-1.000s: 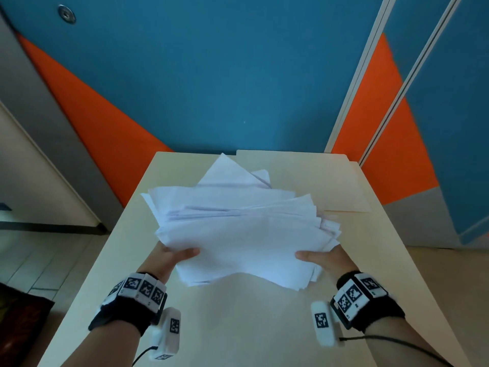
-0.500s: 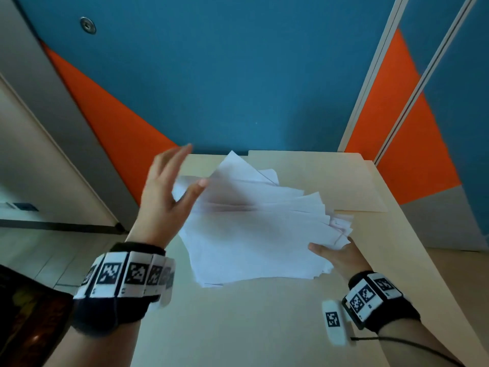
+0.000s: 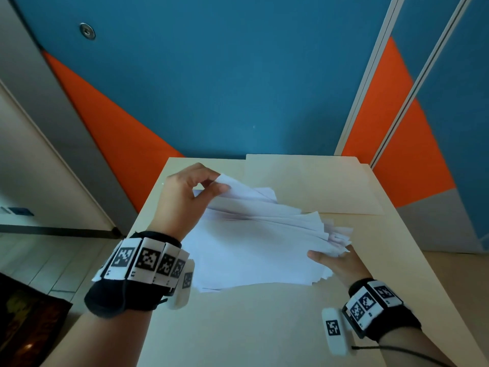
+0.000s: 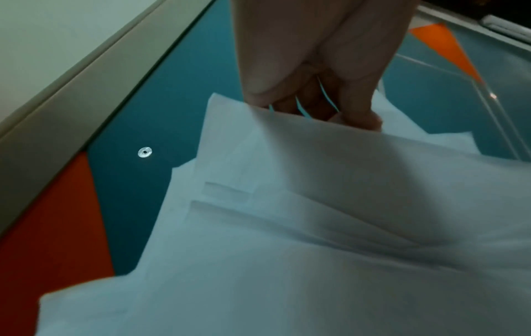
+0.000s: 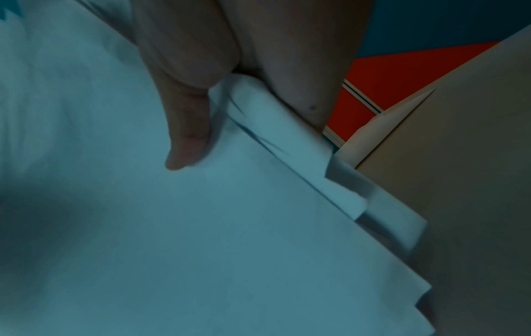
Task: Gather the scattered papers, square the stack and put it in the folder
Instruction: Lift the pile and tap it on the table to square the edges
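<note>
- Pinching now: left hand (image 3: pixel 182 200), raised open half a second ago, grips the far-left corner of the loose white paper stack (image 3: pixel 254 242).
- Right hand (image 3: pixel 337 263) still clamps the stack's right edge, held above the table's middle.
- Sheets fanned; squaring begins. Manila card folder (image 3: pixel 312 186) lies at the far-right corner.

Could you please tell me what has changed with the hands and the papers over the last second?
The left hand let go of the near left edge of the loose stack of white papers, rose, and now pinches sheets at its far left corner. The right hand kept its grip on the right edge; the beige folder stayed on the table.
</note>
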`<move>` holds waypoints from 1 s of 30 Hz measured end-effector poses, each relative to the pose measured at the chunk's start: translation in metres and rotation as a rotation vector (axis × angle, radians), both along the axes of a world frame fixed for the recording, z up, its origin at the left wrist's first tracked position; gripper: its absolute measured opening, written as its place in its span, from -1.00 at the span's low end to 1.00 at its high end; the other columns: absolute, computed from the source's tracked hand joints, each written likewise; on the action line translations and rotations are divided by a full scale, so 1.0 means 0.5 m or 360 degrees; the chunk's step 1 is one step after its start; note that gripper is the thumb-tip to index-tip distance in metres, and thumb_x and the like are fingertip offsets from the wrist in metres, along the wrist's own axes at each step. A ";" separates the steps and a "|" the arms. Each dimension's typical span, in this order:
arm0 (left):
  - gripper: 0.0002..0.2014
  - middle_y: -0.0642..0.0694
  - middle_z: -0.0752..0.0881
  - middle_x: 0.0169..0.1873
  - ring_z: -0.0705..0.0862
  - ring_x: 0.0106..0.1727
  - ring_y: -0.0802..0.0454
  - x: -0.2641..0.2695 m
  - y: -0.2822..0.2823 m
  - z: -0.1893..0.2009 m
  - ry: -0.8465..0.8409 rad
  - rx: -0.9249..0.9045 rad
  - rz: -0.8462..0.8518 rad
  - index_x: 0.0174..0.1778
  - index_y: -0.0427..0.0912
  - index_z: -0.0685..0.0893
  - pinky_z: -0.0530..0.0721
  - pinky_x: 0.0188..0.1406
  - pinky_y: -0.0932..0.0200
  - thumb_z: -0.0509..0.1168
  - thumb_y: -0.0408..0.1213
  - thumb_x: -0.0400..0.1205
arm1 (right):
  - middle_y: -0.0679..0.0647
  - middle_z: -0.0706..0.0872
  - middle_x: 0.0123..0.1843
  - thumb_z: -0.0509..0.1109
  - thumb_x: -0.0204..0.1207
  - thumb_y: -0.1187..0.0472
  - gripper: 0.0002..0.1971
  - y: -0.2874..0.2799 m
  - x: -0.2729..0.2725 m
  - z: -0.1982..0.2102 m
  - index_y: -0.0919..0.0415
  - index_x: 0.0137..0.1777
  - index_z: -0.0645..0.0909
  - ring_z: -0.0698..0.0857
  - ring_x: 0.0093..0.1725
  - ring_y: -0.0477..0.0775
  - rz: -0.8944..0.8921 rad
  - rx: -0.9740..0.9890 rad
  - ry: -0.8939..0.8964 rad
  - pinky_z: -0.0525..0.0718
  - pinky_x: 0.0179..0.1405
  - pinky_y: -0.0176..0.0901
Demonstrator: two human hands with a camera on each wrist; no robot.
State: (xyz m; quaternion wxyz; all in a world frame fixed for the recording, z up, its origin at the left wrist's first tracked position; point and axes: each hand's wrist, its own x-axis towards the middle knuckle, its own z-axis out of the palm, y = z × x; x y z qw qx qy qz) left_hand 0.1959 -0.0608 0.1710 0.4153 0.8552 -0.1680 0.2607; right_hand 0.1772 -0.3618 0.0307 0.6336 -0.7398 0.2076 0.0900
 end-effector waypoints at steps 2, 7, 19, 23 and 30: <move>-0.92 0.44 0.63 -0.33 0.58 -0.25 0.44 0.002 0.015 -0.008 0.0026 -0.0073 0.0042 -0.33 -0.04 0.63 0.44 -0.18 0.61 0.40 -0.22 0.45 | 0.21 0.65 0.24 0.70 0.12 0.11 -0.22 0.003 -0.001 0.005 0.25 0.35 0.50 0.67 0.19 0.19 -0.0001 0.0012 -0.0049 0.60 0.08 -0.03; -0.88 0.36 0.63 -0.26 0.63 -0.12 0.10 -0.004 0.045 -0.035 0.0116 -0.0320 0.0117 -0.35 0.14 0.53 0.54 -0.06 0.46 0.33 -0.15 0.47 | 0.01 0.29 -0.71 0.63 0.27 0.16 -0.45 0.015 -0.007 0.021 0.25 -0.62 0.27 0.31 -0.67 -0.09 0.0125 0.0014 -0.0161 0.33 -0.54 -0.40; 0.13 0.02 0.65 0.31 0.62 0.34 0.04 -0.037 0.139 -0.180 0.1159 -0.0871 -0.0329 0.51 -0.10 0.31 0.67 0.16 0.19 0.67 -0.04 -0.01 | -0.19 0.28 -0.75 0.56 0.35 0.22 -0.49 0.003 -0.024 0.005 0.15 -0.58 0.25 0.30 -0.76 -0.21 0.0062 -0.0042 -0.0128 0.32 -0.41 -0.24; -0.13 -0.18 0.84 -0.02 0.76 0.12 -0.20 -0.022 0.115 -0.251 0.1350 -0.1097 -0.0212 0.05 -0.29 0.74 0.71 0.20 -0.04 0.73 -0.02 -0.19 | 0.21 0.80 0.07 0.68 0.13 0.00 -0.36 0.005 -0.023 -0.001 0.43 0.10 0.66 0.77 0.00 0.14 0.0170 0.0000 -0.0036 0.61 -0.09 -0.13; -0.57 -0.04 0.87 -0.30 0.84 -0.19 0.05 -0.031 0.082 -0.212 0.0899 -0.1355 -0.0215 -0.48 -0.14 0.80 0.78 -0.17 0.24 0.71 -0.03 -0.16 | -0.25 0.62 -0.68 0.47 0.43 0.40 -0.73 0.043 -0.051 0.128 0.14 -0.41 0.51 0.59 -0.57 -0.28 0.0040 0.0025 -0.0329 0.41 -0.65 -0.69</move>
